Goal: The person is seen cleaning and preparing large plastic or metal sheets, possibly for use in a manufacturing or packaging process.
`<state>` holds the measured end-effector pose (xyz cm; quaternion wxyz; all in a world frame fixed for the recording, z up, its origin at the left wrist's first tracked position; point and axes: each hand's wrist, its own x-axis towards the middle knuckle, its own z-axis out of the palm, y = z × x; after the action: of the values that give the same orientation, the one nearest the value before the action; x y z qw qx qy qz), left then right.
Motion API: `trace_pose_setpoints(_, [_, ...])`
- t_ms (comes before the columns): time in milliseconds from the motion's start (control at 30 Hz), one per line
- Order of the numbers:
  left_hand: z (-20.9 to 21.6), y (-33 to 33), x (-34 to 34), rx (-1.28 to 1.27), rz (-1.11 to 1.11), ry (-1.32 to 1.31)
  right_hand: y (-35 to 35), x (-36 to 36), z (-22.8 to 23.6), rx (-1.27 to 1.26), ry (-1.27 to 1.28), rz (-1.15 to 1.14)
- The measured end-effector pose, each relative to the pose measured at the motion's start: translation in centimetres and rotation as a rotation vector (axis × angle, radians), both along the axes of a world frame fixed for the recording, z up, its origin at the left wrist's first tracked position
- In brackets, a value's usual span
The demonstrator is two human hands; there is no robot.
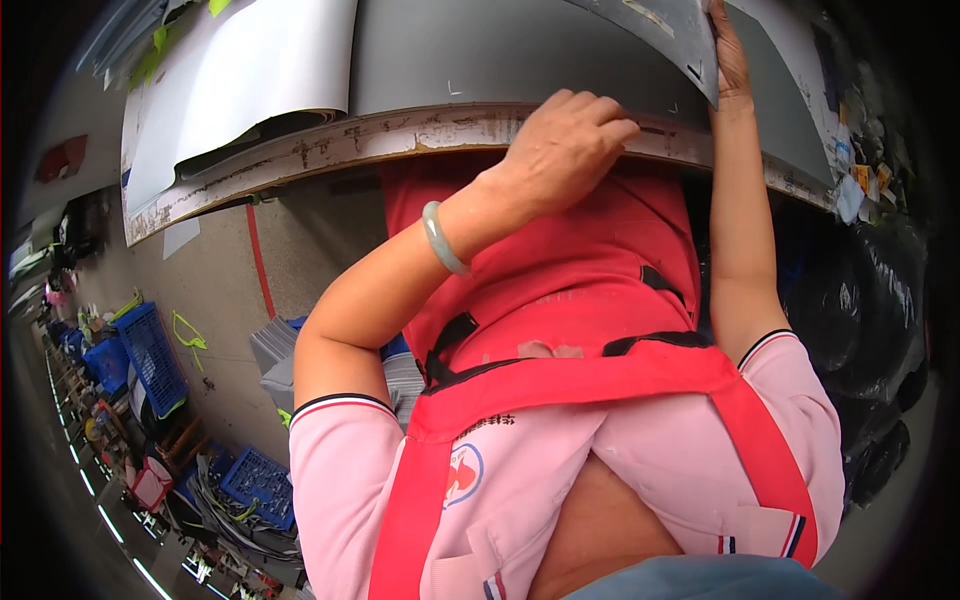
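At the far right of the table, my right hand [731, 58] grips the side edge of a stiff grey panel [682, 42]. The panel has a slot and a small dark corner mark, and its far part is cut off by the picture's top. My left hand [572, 140] hovers by the table's near edge, its fingers curled inward with the knuckles up. Whatever those fingers may hold is hidden. A dark grey sheet [480, 60] with small white corner marks lies flat on the table beyond my left hand.
A white sheet [255, 70] with a curling edge lies to the left on the worn table [400, 135]. Blue plastic baskets [150, 355] and stacked grey pieces [275, 350] are on the floor at left. Black plastic bags [855, 300] stand at right.
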<state>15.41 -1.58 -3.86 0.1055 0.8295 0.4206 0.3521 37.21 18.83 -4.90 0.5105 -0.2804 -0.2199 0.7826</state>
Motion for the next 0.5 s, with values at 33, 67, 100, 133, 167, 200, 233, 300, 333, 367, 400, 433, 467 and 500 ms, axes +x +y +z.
trace_pose_setpoints(33, [-0.1, 0.5, -1.9, -0.063, 0.107, 0.125, 0.2, 0.9, -0.8, -0.003, 0.001, -0.026])
trace_pose_setpoints(67, [-0.3, 1.1, -3.7, -0.108, 0.195, 0.227, 1.2, 1.9, -2.2, 0.023, 0.040, -0.005])
trace_pose_setpoints(100, [-0.1, 1.8, -4.8, -0.132, 0.196, 0.287, 2.5, 3.2, -3.9, 0.050, 0.076, 0.014])
trace_pose_setpoints(133, [-0.2, 2.5, -5.5, -0.137, 0.186, 0.285, 3.9, 5.7, -5.6, -0.286, 0.857, 0.396])
trace_pose_setpoints(167, [-0.4, 2.7, -6.9, -0.129, 0.182, 0.254, 3.3, 4.1, -5.4, -0.305, 0.870, 0.406])
trace_pose_setpoints(200, [-0.8, 2.8, -8.0, -0.175, 0.160, 0.224, 2.7, 2.5, -5.1, -0.162, 0.460, 0.176])
trace_pose_setpoints(233, [-0.5, 3.1, -8.6, -0.207, 0.126, 0.189, 2.2, 1.8, -4.3, -0.002, 0.040, -0.060])
trace_pose_setpoints(300, [-0.4, 4.0, -10.0, -0.296, 0.098, 0.145, 2.1, 1.6, -4.2, -0.008, 0.014, -0.011])
trace_pose_setpoints(333, [-0.3, 4.5, -10.2, -0.384, 0.053, 0.093, 2.0, 2.1, -4.1, -0.013, -0.021, 0.021])
trace_pose_setpoints(367, [-0.2, 4.9, -9.8, -0.382, 0.031, 0.091, 2.6, 3.5, -5.1, -0.013, -0.027, -0.001])
trace_pose_setpoints(400, [0.0, 5.4, -9.3, -0.418, 0.010, 0.090, 3.3, 4.6, -6.1, -0.084, 0.368, 0.191])
trace_pose_setpoints(433, [-0.1, 5.2, -9.6, -0.461, 0.020, 0.092, 3.3, 3.7, -6.1, -0.163, 0.774, 0.410])
trace_pose_setpoints(467, [-0.1, 5.0, -9.9, -0.465, 0.027, 0.092, 3.1, 3.3, -5.9, -0.168, 0.776, 0.416])
trace_pose_setpoints(500, [-0.1, 4.9, -10.1, -0.458, 0.037, 0.107, 2.8, 3.2, -5.5, -0.050, 0.372, 0.257])
